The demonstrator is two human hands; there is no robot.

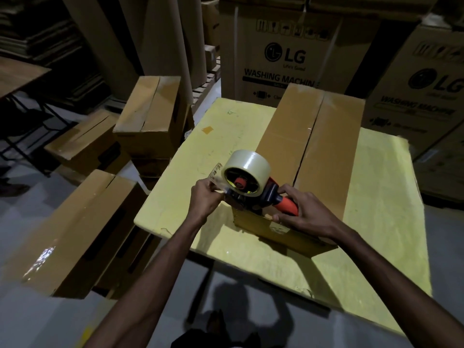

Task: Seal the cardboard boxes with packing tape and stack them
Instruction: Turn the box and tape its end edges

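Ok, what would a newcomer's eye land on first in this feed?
The tape dispenser with its clear roll of tape, at the near end of the long box on the yellow table: the right hand grips its orange handle, the left hand pinches the loose tape end. Behind stand large washing machine cartons; smaller boxes pile up on the floor at left.

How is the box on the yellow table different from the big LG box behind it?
The table box is plain, long and low; the LG box has printed writing and stands tall. The table box has a tape dispenser at its near end; the LG box has none. Both are brown cardboard.
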